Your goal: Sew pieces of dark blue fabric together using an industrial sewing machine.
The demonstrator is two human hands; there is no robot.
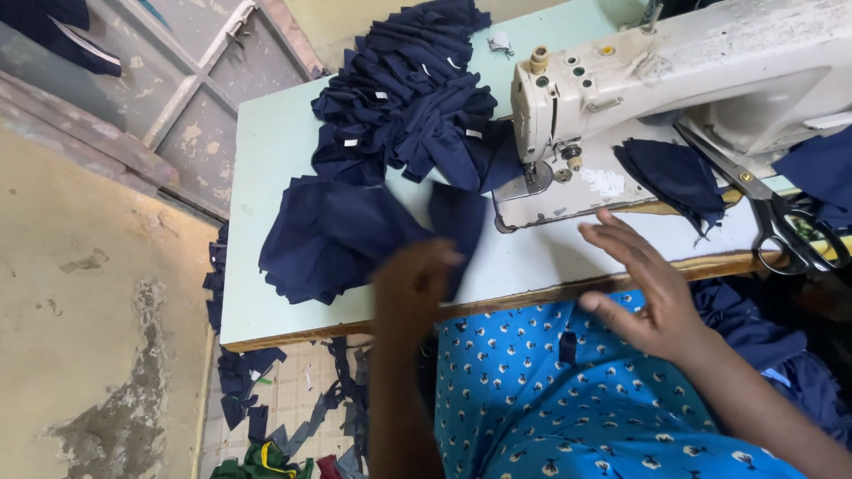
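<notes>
1. Overhead, from the head camera, we record a pale green table (266, 177) with a white sewing machine (674, 80) standing at its right end, needle end facing the pile of work.

2. We find the left hand (415, 282) at the near edge of the table, blurred. It lies on or just over the lower corner of a flat dark blue cloth piece (342, 235). We cannot tell whether its fingers grip the cloth or merely press on it.

3. We find the right hand (641, 282) open, fingers spread and slightly curled, holding nothing. It hovers over the table edge just in front of the machine bed, apart from the cloth.

4. We note the flat cloth piece sits nearest the person, left of the needle, where it can be taken up readily. We judge this placement convenient for reach.

5. Behind it we note a heap of dark blue pieces (408, 98), several with small white tags, touching the left end of the machine.

6. We note a folded blue piece (670, 177) under the machine arm, and black-handled scissors (772, 208) just beside it at the right, within reach of the right hand.

7. We note cloth scraps (257, 390) lying on the floor below the table edge, and the person's blue patterned garment (550, 390) in the foreground.
</notes>
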